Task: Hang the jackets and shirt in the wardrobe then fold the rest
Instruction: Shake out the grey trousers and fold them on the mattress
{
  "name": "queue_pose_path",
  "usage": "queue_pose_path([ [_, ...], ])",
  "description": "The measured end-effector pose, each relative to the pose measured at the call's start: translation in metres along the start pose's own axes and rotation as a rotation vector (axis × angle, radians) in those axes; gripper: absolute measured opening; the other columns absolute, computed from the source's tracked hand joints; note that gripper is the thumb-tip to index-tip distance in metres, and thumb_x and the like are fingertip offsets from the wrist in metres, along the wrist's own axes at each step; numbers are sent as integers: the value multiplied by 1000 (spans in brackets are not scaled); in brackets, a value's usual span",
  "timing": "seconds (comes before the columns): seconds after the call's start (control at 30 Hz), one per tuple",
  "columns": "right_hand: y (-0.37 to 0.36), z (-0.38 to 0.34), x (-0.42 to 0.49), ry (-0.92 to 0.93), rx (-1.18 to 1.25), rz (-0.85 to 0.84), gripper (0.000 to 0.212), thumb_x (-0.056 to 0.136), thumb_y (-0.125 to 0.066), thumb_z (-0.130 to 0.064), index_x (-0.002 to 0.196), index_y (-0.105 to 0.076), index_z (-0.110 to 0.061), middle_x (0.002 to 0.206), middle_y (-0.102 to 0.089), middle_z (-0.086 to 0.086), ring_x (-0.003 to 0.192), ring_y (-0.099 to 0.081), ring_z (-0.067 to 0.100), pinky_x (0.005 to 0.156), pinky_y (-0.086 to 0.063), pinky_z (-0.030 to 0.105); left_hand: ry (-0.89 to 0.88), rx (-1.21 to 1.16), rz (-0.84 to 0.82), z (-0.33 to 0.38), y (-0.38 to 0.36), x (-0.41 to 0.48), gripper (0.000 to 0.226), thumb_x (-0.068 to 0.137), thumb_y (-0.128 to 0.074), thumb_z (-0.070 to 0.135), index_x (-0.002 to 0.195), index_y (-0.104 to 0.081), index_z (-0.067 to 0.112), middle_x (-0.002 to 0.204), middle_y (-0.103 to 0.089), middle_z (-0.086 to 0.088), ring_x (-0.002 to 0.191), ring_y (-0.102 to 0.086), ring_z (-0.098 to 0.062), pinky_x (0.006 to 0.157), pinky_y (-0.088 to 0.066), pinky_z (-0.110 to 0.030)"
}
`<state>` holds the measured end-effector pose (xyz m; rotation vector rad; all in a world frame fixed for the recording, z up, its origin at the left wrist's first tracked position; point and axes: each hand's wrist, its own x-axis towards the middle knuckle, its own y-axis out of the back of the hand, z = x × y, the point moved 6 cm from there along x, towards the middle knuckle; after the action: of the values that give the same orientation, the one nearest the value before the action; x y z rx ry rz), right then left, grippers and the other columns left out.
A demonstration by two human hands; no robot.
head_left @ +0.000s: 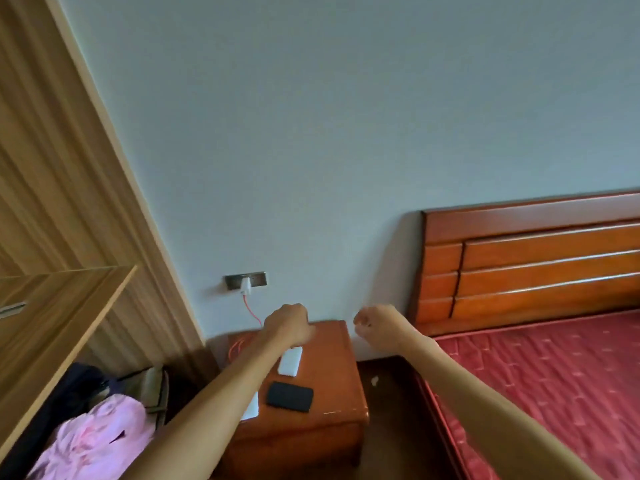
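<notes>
- Clothes (93, 441) piled in the wardrobe (52, 306), bottom left corner
- left hand (287, 323), right hand (375, 327): arms straight out, fingers curled into empty fists above the nightstand (332, 375)

Left forearm (221, 386) hides part of a white object (252, 408).

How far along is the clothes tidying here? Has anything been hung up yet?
Nothing shows as hung or folded. A pink garment lies crumpled with dark clothes low in the wardrobe. Nothing is in hand: the left hand and right hand are both loosely curled and empty, above the nightstand. No hangers or jackets can be made out, so most of the job seems left.
</notes>
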<state>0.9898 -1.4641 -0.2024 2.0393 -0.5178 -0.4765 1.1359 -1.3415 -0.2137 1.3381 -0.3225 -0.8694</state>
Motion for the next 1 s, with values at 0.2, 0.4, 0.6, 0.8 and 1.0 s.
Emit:
queue_pose_path([
  [0.2, 61, 158, -124, -238, 98, 122, 22, 88, -57, -22, 101, -74, -16, 100, -74, 2, 94, -68, 20, 79, -51, 27, -266, 140, -98, 185, -58, -33, 28, 91, -54, 25, 110, -69, 12, 110, -70, -10, 102, -67, -31, 83, -54, -36],
  [0.4, 99, 299, -260, -539, 180, 258, 18, 86, -57, -22, 94, -72, -20, 87, -71, -5, 82, -66, 14, 76, -55, 30, -541, 226, -198, 364, -123, -75, 30, 90, -58, 37, 105, -73, 17, 101, -75, -6, 99, -71, -26, 90, -56, -37],
  [0.6, 103, 404, -399, -838, 223, 359, 21, 85, -55, -20, 89, -74, -13, 86, -74, 1, 81, -68, 20, 73, -52, 30, -806, 315, -355, 521, -205, -136, 26, 87, -58, 36, 102, -72, 19, 100, -76, -6, 101, -70, -25, 90, -53, -34],
  [0.8, 116, 486, -503, -1083, 250, 462, 25, 92, -53, -21, 98, -75, -11, 96, -75, 5, 85, -69, 20, 78, -56, 33, -1054, 389, -453, 648, -271, -184, 26, 87, -57, 31, 103, -72, 17, 94, -74, -4, 98, -70, -25, 85, -50, -30],
  [1.0, 108, 538, -589, -1357, 329, 485, 23, 84, -52, -20, 86, -73, -11, 84, -74, 4, 80, -69, 22, 70, -55, 35, -1266, 457, -557, 753, -332, -219, 25, 84, -55, 30, 95, -72, 15, 96, -73, -4, 93, -69, -25, 80, -54, -33],
])
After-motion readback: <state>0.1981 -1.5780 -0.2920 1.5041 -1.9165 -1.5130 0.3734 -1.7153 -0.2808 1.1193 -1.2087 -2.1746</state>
